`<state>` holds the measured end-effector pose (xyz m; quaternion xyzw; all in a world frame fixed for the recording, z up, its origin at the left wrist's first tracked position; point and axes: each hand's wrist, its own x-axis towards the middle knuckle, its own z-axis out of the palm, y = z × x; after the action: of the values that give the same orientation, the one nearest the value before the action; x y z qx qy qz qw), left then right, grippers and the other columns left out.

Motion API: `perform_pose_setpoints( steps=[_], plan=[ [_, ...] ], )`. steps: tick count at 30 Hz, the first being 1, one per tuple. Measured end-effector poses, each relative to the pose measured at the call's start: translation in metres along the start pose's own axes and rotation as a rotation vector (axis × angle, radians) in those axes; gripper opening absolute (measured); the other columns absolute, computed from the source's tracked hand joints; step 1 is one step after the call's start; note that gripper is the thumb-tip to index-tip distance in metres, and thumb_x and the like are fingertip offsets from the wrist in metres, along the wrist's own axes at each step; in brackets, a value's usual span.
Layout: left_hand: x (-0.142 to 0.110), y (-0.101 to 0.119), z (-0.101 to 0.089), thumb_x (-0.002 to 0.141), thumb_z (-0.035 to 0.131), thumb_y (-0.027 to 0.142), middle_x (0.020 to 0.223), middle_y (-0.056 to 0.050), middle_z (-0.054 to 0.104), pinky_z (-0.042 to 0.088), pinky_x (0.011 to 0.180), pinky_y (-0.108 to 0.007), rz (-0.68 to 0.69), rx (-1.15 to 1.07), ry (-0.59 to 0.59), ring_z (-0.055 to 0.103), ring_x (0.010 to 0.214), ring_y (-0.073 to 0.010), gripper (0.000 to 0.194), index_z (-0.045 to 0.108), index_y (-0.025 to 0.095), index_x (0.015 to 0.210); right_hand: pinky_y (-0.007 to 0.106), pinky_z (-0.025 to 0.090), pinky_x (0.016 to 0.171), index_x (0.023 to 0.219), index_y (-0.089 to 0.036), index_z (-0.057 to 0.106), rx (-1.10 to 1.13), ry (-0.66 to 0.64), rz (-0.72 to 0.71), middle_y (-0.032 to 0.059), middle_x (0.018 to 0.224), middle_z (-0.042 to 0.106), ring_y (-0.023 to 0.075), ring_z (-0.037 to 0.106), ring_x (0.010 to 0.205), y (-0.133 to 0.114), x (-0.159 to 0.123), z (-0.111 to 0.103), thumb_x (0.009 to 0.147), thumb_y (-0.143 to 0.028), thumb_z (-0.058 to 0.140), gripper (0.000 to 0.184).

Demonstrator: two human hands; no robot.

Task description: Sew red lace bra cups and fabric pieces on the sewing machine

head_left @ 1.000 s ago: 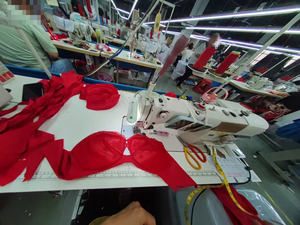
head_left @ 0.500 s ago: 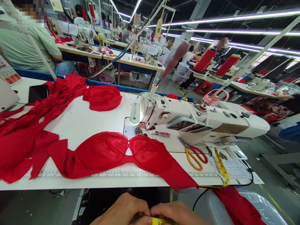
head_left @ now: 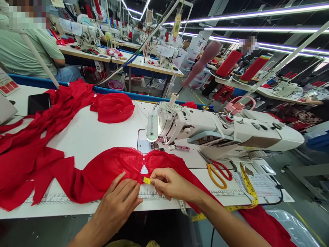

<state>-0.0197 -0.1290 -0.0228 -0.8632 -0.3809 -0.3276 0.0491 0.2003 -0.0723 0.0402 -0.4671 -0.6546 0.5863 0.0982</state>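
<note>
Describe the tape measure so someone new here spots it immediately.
Find the nearest white sewing machine. Before it lies a red garment, where the right hand pinches one end of the tape measure. It is a narrow, mostly yellow strip, unlike the white ruler scale along the edge of the table.

Red bra (head_left: 110, 169) (lace-patterned cup edges (head_left: 130, 151)), black-marked yellow tape measure (head_left: 146, 180)

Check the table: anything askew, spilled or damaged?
No spill or damage visible. Only mildly untidy: the yellow tape measure sags past the table's front edge instead of lying flat, and red fabric sits in a tangled heap at the left.
</note>
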Motion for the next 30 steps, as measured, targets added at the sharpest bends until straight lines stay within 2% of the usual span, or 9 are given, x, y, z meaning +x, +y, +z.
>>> perform_pose_setpoints(
  steps=[4, 8, 13, 20, 25, 30],
  plan=[
    [0.0, 0.001, 0.006, 0.1, 0.054, 0.018, 0.095, -0.005, 0.071, 0.04, 0.113, -0.045, -0.017, 0.01, 0.013, 0.065, 0.091, -0.0175, 0.017, 0.067, 0.012, 0.108, 0.015, 0.032, 0.037, 0.075, -0.019, 0.051, -0.074, -0.007, 0.084, -0.0062, 0.055, 0.057, 0.0054, 0.045, 0.037, 0.004, 0.018, -0.003, 0.092, -0.023, 0.052, 0.017],
    [0.001, 0.0, 0.007, 0.101, 0.051, 0.02, 0.096, -0.006, 0.069, 0.039, 0.113, -0.046, -0.038, 0.012, -0.001, 0.063, 0.089, -0.0177, 0.026, 0.064, 0.009, 0.121, 0.015, 0.028, 0.034, 0.073, -0.02, 0.05, -0.154, -0.019, 0.162, -0.0053, 0.056, 0.059, 0.0061, 0.049, 0.038, 0.001, 0.022, -0.005, 0.088, -0.022, 0.052, 0.015],
    [0.001, -0.001, 0.007, 0.102, 0.049, 0.022, 0.096, -0.005, 0.067, 0.033, 0.116, -0.049, -0.046, 0.017, -0.061, 0.059, 0.087, -0.0177, 0.033, 0.06, 0.009, 0.131, 0.015, 0.035, 0.04, 0.068, -0.019, 0.05, -0.19, 0.005, 0.176, -0.0037, 0.057, 0.063, 0.0075, 0.056, 0.042, -0.004, 0.026, -0.004, 0.081, -0.018, 0.051, 0.013],
    [0.002, -0.001, 0.007, 0.103, 0.047, 0.024, 0.095, -0.004, 0.065, 0.027, 0.118, -0.049, -0.04, 0.029, -0.088, 0.056, 0.086, -0.0172, 0.035, 0.059, 0.009, 0.133, 0.015, 0.038, 0.042, 0.067, -0.02, 0.049, -0.158, 0.01, 0.216, -0.0037, 0.054, 0.064, 0.0081, 0.057, 0.041, -0.003, 0.028, -0.002, 0.079, -0.018, 0.05, 0.012],
    [0.001, 0.0, 0.008, 0.103, 0.047, 0.023, 0.094, -0.004, 0.064, 0.028, 0.118, -0.052, -0.035, 0.073, -0.118, 0.056, 0.085, -0.0179, 0.037, 0.057, 0.009, 0.135, 0.014, 0.036, 0.039, 0.07, -0.02, 0.048, -0.111, 0.013, 0.234, -0.004, 0.057, 0.064, 0.0074, 0.057, 0.041, -0.002, 0.028, 0.0, 0.082, -0.022, 0.05, 0.013],
    [0.002, 0.0, 0.009, 0.102, 0.046, 0.02, 0.089, -0.003, 0.063, 0.032, 0.117, -0.054, -0.029, 0.098, -0.1, 0.056, 0.081, -0.0177, 0.036, 0.058, 0.011, 0.134, 0.014, 0.036, 0.038, 0.07, -0.019, 0.052, -0.081, 0.026, 0.271, -0.0037, 0.059, 0.063, 0.007, 0.056, 0.042, -0.003, 0.023, -0.004, 0.083, -0.024, 0.053, 0.013]
  ],
)
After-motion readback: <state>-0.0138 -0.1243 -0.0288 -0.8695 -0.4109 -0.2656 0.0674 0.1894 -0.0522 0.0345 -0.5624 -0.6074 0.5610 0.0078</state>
